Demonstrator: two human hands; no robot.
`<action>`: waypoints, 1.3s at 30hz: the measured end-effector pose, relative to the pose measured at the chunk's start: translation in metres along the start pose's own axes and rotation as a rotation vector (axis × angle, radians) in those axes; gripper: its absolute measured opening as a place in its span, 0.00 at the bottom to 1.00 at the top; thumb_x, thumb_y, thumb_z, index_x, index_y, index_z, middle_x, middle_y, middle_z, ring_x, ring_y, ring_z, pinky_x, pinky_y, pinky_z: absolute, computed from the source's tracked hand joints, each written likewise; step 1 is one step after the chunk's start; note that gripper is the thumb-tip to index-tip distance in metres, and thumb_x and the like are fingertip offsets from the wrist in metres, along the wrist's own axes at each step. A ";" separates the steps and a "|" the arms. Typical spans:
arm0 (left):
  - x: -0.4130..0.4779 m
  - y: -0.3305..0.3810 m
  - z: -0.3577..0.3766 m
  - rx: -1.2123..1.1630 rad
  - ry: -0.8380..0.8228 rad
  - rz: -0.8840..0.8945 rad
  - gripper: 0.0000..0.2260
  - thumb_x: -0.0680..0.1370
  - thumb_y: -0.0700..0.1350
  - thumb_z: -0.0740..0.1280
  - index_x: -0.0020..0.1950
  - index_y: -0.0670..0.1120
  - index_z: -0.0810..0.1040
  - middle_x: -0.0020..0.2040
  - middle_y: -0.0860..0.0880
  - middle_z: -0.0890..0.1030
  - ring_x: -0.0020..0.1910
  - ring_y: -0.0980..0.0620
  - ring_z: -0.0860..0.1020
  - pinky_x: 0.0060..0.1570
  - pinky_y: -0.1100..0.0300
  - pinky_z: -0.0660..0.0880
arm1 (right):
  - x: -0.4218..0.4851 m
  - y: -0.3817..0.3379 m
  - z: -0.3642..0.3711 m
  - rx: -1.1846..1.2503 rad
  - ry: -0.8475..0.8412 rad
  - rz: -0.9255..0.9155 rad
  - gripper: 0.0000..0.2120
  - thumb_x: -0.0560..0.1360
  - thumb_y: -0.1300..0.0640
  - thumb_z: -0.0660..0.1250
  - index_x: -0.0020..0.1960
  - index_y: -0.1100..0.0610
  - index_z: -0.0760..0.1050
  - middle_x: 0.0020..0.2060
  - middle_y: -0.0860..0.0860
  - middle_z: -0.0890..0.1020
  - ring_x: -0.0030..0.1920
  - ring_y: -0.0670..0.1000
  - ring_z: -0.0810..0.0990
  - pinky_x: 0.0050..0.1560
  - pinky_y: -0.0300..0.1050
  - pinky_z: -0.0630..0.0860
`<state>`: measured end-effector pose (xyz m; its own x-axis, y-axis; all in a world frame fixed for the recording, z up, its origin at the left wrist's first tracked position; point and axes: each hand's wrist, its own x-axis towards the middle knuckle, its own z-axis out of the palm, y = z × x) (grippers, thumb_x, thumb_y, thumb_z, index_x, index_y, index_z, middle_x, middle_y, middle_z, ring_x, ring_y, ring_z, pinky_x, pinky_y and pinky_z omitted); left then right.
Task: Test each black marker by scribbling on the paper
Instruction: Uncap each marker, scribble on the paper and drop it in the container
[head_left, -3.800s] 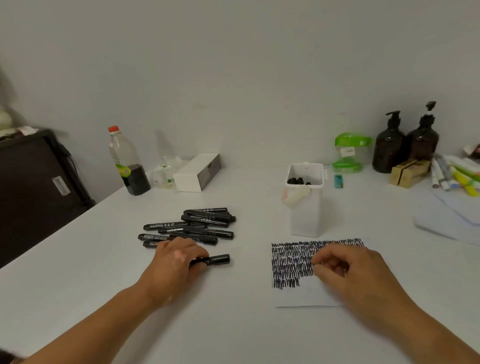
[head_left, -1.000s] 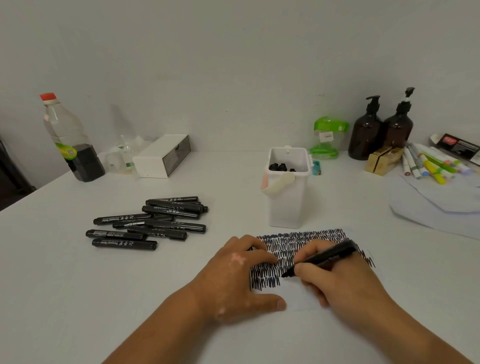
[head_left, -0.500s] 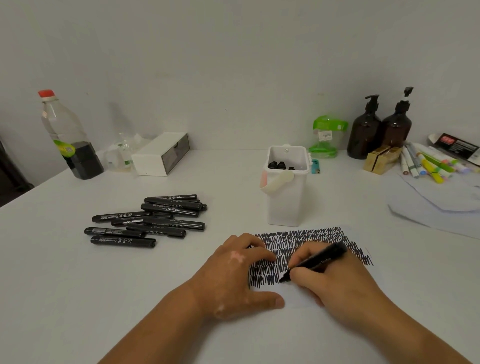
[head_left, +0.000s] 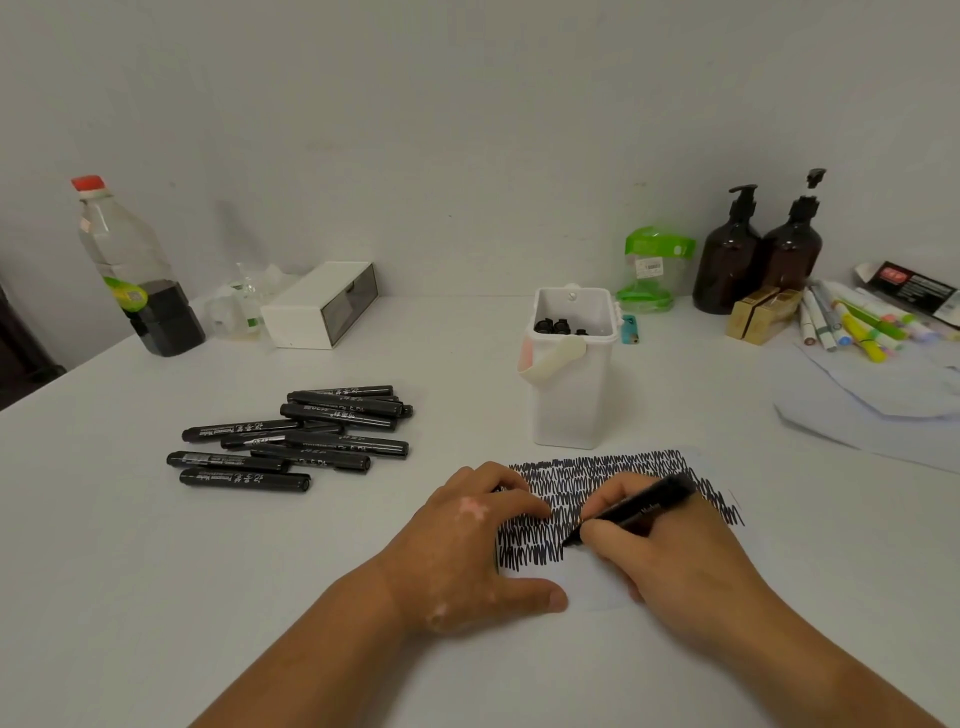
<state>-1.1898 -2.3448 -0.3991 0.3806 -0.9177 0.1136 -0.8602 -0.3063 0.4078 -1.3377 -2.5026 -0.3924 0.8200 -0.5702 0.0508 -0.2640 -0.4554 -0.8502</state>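
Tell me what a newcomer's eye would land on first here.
First, the paper near the table's front edge, dense with rows of black scribble, where the right hand presses a black marker tip-down while the left hand rests flat on the sheet. Next, the pile of capped black markers lying to the left, and the white bin just behind the paper.

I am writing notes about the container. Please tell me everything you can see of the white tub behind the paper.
The white tub is tall, squarish and looks like plastic. It stands upright and open on the table, just behind the paper. A cream handle hangs down its front. Dark marker caps lie inside. No hand touches it.
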 end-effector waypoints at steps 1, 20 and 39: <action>0.000 0.000 0.000 0.000 0.000 0.000 0.33 0.66 0.71 0.72 0.68 0.61 0.73 0.64 0.64 0.67 0.65 0.61 0.66 0.67 0.62 0.66 | 0.001 0.001 0.000 0.003 0.016 0.003 0.05 0.70 0.53 0.73 0.44 0.45 0.81 0.25 0.43 0.80 0.25 0.42 0.75 0.30 0.35 0.70; 0.001 0.002 -0.003 0.008 -0.017 -0.015 0.34 0.65 0.71 0.72 0.68 0.61 0.73 0.65 0.63 0.68 0.65 0.60 0.67 0.67 0.60 0.67 | -0.001 -0.005 -0.003 -0.063 -0.006 -0.020 0.09 0.61 0.46 0.66 0.39 0.47 0.79 0.29 0.42 0.80 0.30 0.39 0.75 0.31 0.29 0.69; 0.006 -0.004 -0.017 -1.015 0.335 -0.330 0.17 0.71 0.35 0.77 0.56 0.48 0.80 0.58 0.54 0.84 0.50 0.49 0.85 0.54 0.60 0.80 | 0.005 -0.003 -0.024 0.692 0.078 -0.007 0.10 0.67 0.56 0.77 0.47 0.56 0.85 0.32 0.57 0.80 0.30 0.51 0.74 0.27 0.42 0.70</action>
<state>-1.1780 -2.3451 -0.3846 0.7429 -0.6683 0.0393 -0.0824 -0.0330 0.9961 -1.3446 -2.5207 -0.3774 0.7748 -0.6280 0.0726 0.1469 0.0671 -0.9869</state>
